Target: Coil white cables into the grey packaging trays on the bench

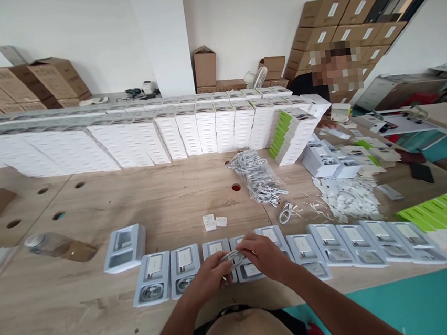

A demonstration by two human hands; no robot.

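My left hand (209, 277) and my right hand (264, 255) meet over a row of open grey trays (334, 249) along the table's near edge. Together they hold a coiled white cable (234, 257) just above the middle tray. Trays to the left (153, 277) hold a charger and a coiled cable each. Two white charger plugs (214, 222) lie loose just beyond the row. A heap of bagged white cables (258, 177) sits farther back, and a single unwrapped cable (286, 213) lies near it.
Stacked white boxes (133, 136) form a long wall across the table's far side. A pile of white plugs (348, 197) and green-edged sleeves (437, 210) lie at right. A person sits at the far right corner. A water bottle (51, 244) lies at left. Cardboard cartons line the walls.
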